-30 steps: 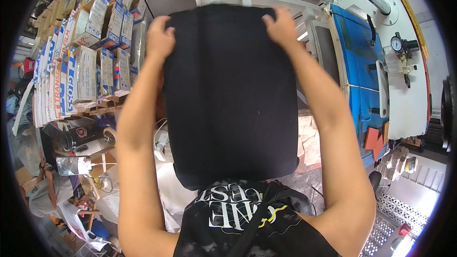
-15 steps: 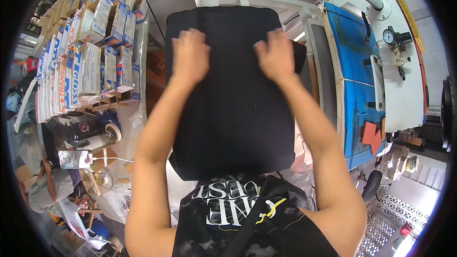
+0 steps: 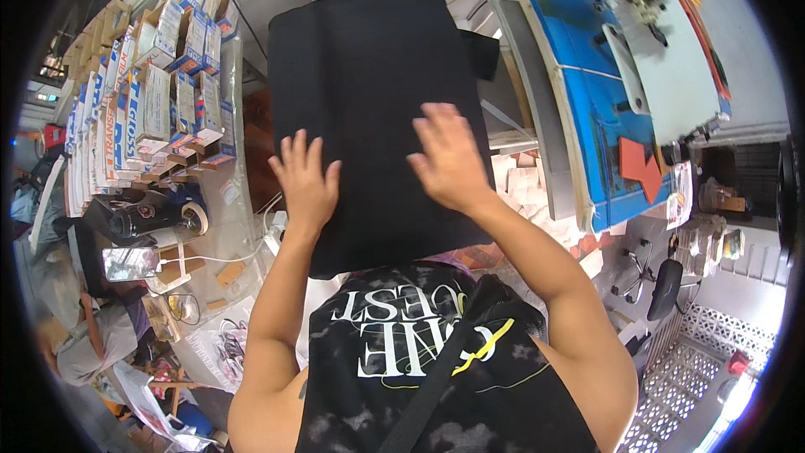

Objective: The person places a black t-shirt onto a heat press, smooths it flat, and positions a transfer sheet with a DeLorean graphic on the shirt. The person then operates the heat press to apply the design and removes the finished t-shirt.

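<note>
Head view: black cloth (image 3: 369, 75) lies spread on the worktop; left hand (image 3: 306, 183) and right hand (image 3: 449, 159) rest flat and unclenched on it. Uneven pressing could wrinkle it or drag it sideways.

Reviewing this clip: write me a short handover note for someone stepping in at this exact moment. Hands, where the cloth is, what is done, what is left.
Left hand: open, flat on the black fabric sheet, near its lower left edge.
Right hand: open, flat on the sheet's lower right part.
The sheet lies spread over the work surface in front of the person, beside the blue-topped machine table.
Done: sheet laid out; its upper part looks smooth.
Left: probably the lower edge, where both palms press.
</note>
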Available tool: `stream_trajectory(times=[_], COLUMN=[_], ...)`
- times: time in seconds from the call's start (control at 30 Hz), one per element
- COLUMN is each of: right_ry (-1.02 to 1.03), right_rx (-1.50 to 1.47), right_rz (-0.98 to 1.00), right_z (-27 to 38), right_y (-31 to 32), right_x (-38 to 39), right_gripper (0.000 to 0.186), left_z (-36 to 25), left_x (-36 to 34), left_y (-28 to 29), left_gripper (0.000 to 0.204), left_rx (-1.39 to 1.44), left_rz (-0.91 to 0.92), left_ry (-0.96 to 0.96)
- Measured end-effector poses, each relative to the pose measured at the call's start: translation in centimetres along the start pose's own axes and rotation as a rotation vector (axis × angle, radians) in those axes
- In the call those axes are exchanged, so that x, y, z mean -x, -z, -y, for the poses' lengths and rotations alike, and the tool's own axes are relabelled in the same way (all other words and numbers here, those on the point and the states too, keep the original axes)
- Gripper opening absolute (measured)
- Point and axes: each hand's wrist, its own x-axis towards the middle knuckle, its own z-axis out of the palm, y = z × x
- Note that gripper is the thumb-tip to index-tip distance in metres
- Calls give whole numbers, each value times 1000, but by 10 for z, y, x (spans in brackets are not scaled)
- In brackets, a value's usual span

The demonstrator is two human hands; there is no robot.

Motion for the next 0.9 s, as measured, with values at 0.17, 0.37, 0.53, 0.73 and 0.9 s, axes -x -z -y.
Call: stream_trajectory(times=[0.17,0.37,0.53,0.73,0.9], right_ry=[-520,-183,99,-544,167], right_rx=[49,0,94,174,-23], right_rz=[121,-116,10,-87,-232], right_z=[-37,-37,-38,-73,17], right_y=[24,9,-11,41,25], right_x=[3,20,0,-37,-56], right_gripper=[68,56,61,69,68], left_z=[-8,6,-4,-1,1], left_x=[18,41,38,32,5], left_y=[13,9,3,1,-10], left_gripper=[57,54,51,50,51], left_rx=[48,-1,8,107,154], left_rz=[143,75,35,24,44], left_ry=[-103,39,0,36,-3])
